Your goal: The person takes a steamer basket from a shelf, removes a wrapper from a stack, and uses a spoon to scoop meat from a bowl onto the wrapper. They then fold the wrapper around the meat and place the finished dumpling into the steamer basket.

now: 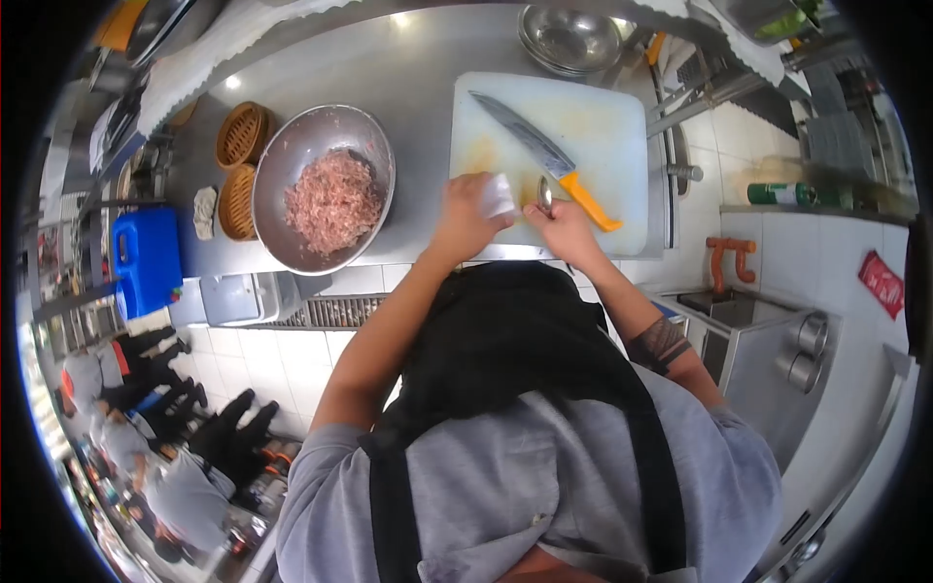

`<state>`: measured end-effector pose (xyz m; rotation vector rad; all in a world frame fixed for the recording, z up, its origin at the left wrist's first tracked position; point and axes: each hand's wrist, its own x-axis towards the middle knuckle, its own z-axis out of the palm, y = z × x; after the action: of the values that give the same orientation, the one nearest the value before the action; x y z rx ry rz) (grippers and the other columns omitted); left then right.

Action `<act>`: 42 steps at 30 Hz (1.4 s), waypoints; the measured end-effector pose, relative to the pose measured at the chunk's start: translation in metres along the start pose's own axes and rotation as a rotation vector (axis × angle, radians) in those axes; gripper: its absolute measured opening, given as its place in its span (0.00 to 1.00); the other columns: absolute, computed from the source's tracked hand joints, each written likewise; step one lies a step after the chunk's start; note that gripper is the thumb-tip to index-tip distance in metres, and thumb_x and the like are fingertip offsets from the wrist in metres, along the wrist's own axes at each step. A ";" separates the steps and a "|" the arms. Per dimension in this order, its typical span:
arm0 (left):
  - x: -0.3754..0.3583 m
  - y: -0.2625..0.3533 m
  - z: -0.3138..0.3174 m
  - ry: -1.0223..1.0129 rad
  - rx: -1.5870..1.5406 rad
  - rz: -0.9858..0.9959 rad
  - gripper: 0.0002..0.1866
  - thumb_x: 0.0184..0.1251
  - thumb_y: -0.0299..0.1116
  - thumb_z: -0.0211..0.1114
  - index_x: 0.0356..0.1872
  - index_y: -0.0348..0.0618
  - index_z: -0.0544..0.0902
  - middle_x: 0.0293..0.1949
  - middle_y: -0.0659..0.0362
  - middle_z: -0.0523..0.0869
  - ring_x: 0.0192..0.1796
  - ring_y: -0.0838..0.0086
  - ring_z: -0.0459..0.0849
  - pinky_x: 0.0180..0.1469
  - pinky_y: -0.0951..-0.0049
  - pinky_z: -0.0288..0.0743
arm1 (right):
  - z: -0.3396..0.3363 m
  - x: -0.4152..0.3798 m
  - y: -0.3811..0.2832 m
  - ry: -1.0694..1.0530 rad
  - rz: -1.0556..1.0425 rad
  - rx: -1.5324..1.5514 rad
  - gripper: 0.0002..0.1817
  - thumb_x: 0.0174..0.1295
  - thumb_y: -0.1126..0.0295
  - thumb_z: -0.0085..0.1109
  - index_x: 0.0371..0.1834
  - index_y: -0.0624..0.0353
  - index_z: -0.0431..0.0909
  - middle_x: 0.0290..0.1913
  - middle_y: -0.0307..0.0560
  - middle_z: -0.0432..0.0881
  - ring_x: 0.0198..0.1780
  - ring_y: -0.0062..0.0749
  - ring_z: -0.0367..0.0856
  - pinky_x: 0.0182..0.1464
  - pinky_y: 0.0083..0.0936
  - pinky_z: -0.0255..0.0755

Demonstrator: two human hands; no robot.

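My left hand (465, 216) is closed around a small white, smooth-sided thing (498, 195) over the near left part of a white cutting board (544, 102); its kind does not show clearly. Beside it, my right hand (566, 233) grips a metal spoon (544, 193), the bowl pointing away from me. A knife (530, 139) with a yellow handle lies diagonally on the board, its handle just right of my right hand. To the left stands a large metal bowl (382, 146) holding pink ground meat (332, 202).
Two bamboo steamers (239, 136) and a crumpled cloth (204, 213) sit left of the bowl. Stacked metal bowls (570, 41) stand behind the board. A blue jerrycan (146, 257) is at the far left. Several people (190, 496) are farther off at lower left.
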<state>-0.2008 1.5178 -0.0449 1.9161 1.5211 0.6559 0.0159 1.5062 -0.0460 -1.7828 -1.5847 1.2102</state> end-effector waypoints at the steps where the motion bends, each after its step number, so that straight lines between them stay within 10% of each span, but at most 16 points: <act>1: 0.000 0.000 -0.010 -0.002 -0.123 -0.100 0.45 0.48 0.35 0.87 0.71 0.37 0.78 0.67 0.45 0.80 0.71 0.47 0.74 0.73 0.51 0.71 | -0.012 -0.004 -0.022 -0.133 0.123 0.176 0.24 0.74 0.51 0.64 0.31 0.64 0.86 0.19 0.44 0.76 0.19 0.32 0.72 0.27 0.34 0.67; 3: -0.010 0.028 -0.037 0.086 -0.052 -0.028 0.44 0.49 0.34 0.87 0.72 0.38 0.78 0.67 0.46 0.79 0.71 0.48 0.74 0.72 0.52 0.71 | -0.019 -0.001 -0.032 -0.450 0.266 0.683 0.23 0.77 0.51 0.63 0.31 0.60 0.84 0.18 0.28 0.66 0.15 0.13 0.57 0.21 0.22 0.52; 7: -0.026 0.081 -0.086 0.167 0.010 0.154 0.44 0.51 0.30 0.85 0.74 0.41 0.77 0.70 0.49 0.78 0.73 0.53 0.74 0.72 0.56 0.73 | -0.016 -0.003 -0.084 -0.547 0.173 1.005 0.12 0.72 0.64 0.71 0.48 0.60 0.81 0.23 0.29 0.71 0.18 0.11 0.58 0.22 0.18 0.49; 14: -0.074 0.118 -0.141 0.441 -0.768 -0.181 0.38 0.63 0.22 0.77 0.76 0.38 0.75 0.70 0.50 0.79 0.65 0.68 0.83 0.63 0.64 0.84 | -0.032 -0.007 -0.155 -0.741 0.019 1.045 0.10 0.73 0.69 0.68 0.50 0.64 0.83 0.33 0.35 0.79 0.22 0.11 0.63 0.24 0.17 0.54; 26: -0.177 0.103 -0.203 0.628 -0.975 0.019 0.30 0.66 0.19 0.75 0.70 0.31 0.79 0.64 0.51 0.83 0.63 0.68 0.86 0.62 0.67 0.85 | 0.048 -0.055 -0.215 -1.017 -0.067 1.062 0.17 0.81 0.57 0.60 0.49 0.62 0.82 0.30 0.36 0.78 0.20 0.14 0.62 0.23 0.19 0.53; 35: -0.292 0.024 -0.263 0.769 -0.015 0.214 0.33 0.61 0.23 0.80 0.69 0.40 0.80 0.69 0.49 0.78 0.68 0.64 0.81 0.64 0.63 0.82 | 0.163 -0.147 -0.269 -1.139 0.350 1.125 0.20 0.79 0.51 0.56 0.52 0.59 0.81 0.31 0.40 0.82 0.18 0.15 0.62 0.20 0.18 0.53; 42: -0.364 -0.037 -0.303 0.678 -0.591 0.131 0.21 0.59 0.20 0.79 0.52 0.37 0.80 0.70 0.50 0.76 0.67 0.66 0.82 0.68 0.62 0.82 | 0.234 -0.199 -0.305 -1.174 0.349 1.018 0.18 0.76 0.55 0.58 0.54 0.58 0.80 0.35 0.42 0.83 0.20 0.15 0.66 0.20 0.18 0.55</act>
<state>-0.5185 1.2142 0.1353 1.3952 1.3370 1.7254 -0.3353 1.3380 0.1426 -0.6140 -0.6633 2.8298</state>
